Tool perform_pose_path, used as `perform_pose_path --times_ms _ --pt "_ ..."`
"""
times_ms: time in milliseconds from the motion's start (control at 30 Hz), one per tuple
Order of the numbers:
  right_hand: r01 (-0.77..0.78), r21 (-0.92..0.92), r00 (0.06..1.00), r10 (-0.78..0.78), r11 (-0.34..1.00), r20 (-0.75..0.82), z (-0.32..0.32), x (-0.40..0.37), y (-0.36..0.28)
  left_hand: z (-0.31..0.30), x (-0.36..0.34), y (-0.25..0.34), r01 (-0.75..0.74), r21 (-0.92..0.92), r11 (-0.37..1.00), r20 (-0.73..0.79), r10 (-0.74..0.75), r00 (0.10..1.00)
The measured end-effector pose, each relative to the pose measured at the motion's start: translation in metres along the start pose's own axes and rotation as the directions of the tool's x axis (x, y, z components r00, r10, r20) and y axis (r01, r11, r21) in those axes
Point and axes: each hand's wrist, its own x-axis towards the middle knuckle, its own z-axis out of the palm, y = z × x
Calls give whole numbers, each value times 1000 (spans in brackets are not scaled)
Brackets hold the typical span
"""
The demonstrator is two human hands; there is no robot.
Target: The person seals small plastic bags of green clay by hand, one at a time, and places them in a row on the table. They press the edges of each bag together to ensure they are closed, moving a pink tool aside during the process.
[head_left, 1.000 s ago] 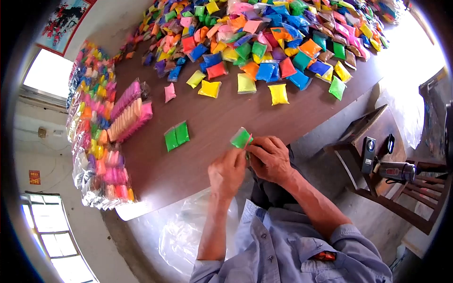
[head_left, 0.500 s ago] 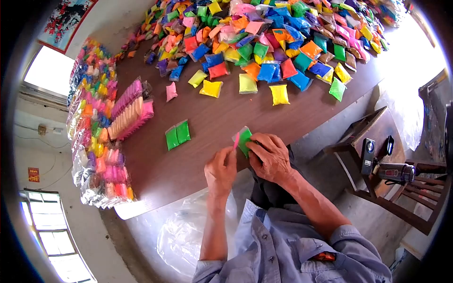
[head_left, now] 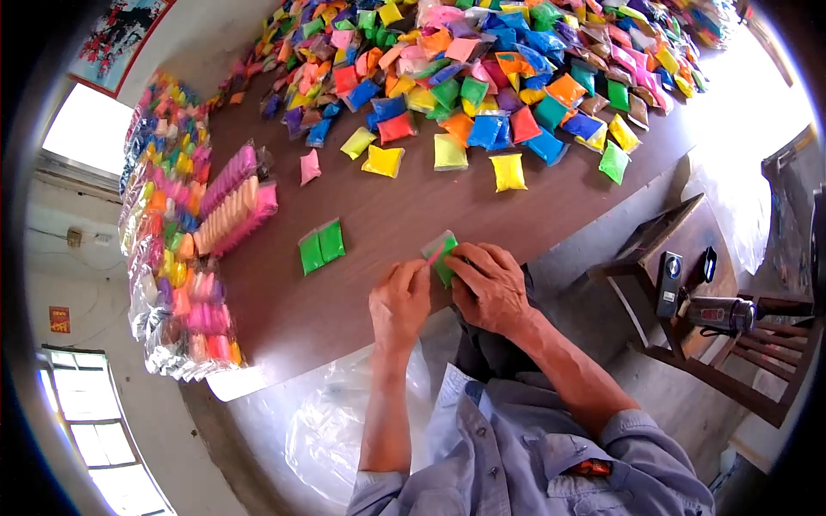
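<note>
Near the front edge of the table, my right hand (head_left: 492, 291) grips a small clear bag of green clay-like material (head_left: 441, 263) between thumb and fingers. My left hand (head_left: 400, 299) is closed beside it, fingers pinched on a thin pink strip (head_left: 437, 255) that lies across the bag's left side. Further left, two green bags (head_left: 322, 247) rest side by side on the brown table (head_left: 379, 219).
A large heap of coloured bags (head_left: 482, 77) covers the table's far side, with yellow bags (head_left: 508, 172) along its near edge. Packed rows of bags (head_left: 176, 258) line the left edge, beside a pink-and-peach stack (head_left: 232, 211). At right, a wooden stool (head_left: 654, 249) carries a flask (head_left: 721, 315).
The pink strip in my left hand has tilted and now lies lower across the green bag. My right hand keeps hold of the bag.
</note>
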Motion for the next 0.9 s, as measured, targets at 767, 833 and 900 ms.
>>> perform_pose_path --times_ms 767,833,900 --pt "19 -12 1000 -20 1000 -18 0 -1 4 3 38 8 -66 156 986 128 46 991" --pt "19 -19 1000 -19 1000 -10 0 -1 4 3 29 10 -97 133 986 142 78 987" --pt "27 -23 1000 -27 999 -3 2 1 4 2 23 6 -78 161 984 111 61 992"
